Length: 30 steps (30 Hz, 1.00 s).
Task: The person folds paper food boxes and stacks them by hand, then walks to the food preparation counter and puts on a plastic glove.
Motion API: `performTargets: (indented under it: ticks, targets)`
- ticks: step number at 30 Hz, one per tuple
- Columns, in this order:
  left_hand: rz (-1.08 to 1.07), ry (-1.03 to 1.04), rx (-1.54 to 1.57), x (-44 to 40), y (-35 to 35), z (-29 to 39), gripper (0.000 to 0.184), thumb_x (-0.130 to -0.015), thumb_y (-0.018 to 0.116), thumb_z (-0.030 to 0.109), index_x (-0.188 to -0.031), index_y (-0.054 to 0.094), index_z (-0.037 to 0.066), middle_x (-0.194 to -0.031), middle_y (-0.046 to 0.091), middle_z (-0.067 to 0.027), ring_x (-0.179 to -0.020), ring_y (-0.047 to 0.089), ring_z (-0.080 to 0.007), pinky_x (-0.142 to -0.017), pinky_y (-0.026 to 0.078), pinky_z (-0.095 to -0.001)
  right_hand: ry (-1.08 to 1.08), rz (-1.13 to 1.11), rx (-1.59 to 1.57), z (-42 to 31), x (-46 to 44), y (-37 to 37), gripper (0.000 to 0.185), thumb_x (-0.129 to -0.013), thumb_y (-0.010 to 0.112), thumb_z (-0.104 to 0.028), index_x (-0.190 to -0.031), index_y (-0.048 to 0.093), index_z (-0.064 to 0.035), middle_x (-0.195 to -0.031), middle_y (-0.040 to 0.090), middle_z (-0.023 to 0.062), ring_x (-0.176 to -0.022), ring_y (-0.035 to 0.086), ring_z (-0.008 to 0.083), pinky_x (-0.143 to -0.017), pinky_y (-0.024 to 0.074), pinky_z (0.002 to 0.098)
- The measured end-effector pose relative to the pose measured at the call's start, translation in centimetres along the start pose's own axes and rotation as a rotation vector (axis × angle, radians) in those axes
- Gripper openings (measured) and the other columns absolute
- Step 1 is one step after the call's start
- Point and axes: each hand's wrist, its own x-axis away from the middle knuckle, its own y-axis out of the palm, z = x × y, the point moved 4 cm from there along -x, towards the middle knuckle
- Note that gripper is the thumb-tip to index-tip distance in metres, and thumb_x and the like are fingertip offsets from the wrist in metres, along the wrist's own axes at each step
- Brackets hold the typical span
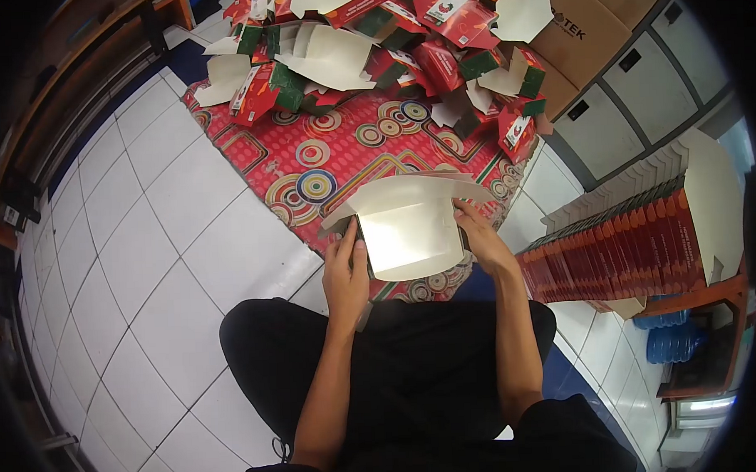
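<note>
An opened cardboard box is held level above my lap, its plain white inside facing up and its flaps spread out. My left hand grips the box's left side, thumb toward the near edge. On the opposite side, my right hand holds the right wall with its fingers near the upper corner. The outer faces of this box are mostly hidden from me. Beneath and beyond it lies a red patterned mat with coloured circles.
Red and green folded boxes lie heaped on the mat's far end. To the right stands a long row of nested red cartons. Brown cartons and grey drawers line the far right. White floor tiles extend on the left.
</note>
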Motion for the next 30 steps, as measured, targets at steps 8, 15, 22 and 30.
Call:
performTargets:
  ticks: [8, 15, 22, 30]
  targets:
    - [-0.049, -0.099, 0.082, 0.4, -0.1, -0.1, 0.043, -0.106, 0.051, 0.030, -0.146, 0.057, 0.015, -0.128, 0.060, -0.0246, -0.131, 0.054, -0.0440, -0.106, 0.044, -0.0446, -0.060, 0.147, 0.516, -1.2, -1.3, 0.6, 0.052, -0.106, 0.044, -0.035, -0.140, 0.053, 0.0024, -0.133, 0.062, 0.0304, -0.128, 0.058, 0.0412, -0.110, 0.0403, 0.0431]
    - [-0.073, -0.082, 0.098, 1.2, -2.1, 0.7, 0.039, -0.106, 0.053, 0.024, -0.141, 0.060, 0.011, -0.122, 0.064, -0.0193, -0.112, 0.064, -0.0341, -0.097, 0.049, -0.0389, -0.166, 0.283, 0.771, 0.9, -4.3, 1.0, 0.048, -0.103, 0.051, -0.040, -0.118, 0.066, 0.0032, -0.112, 0.070, 0.0283, -0.107, 0.064, 0.0504, -0.094, 0.0491, 0.0526]
    - [0.550, -0.108, 0.116, 18.5, -27.9, 1.8, 0.023, -0.106, 0.054, 0.012, -0.114, 0.069, -0.003, -0.101, 0.069, -0.0150, -0.092, 0.070, -0.0241, -0.082, 0.057, -0.0339, -0.393, 0.332, 1.325, -7.5, 3.1, 0.4, 0.050, -0.100, 0.056, -0.050, -0.102, 0.076, -0.0042, -0.096, 0.071, 0.0234, -0.094, 0.068, 0.0419, -0.084, 0.0524, 0.0521]
    - [0.275, -0.784, -1.038, 43.4, -25.1, -14.3, 0.076, -0.097, 0.056, 0.053, -0.156, 0.039, 0.008, -0.163, 0.025, -0.0272, -0.154, 0.012, -0.0487, -0.118, 0.005, -0.0739, -1.194, -0.327, 1.394, -32.5, 6.7, 26.6, 0.041, -0.098, 0.064, -0.038, -0.121, 0.074, -0.0050, -0.103, 0.076, 0.0210, -0.091, 0.074, 0.0349, -0.081, 0.0559, 0.0473]
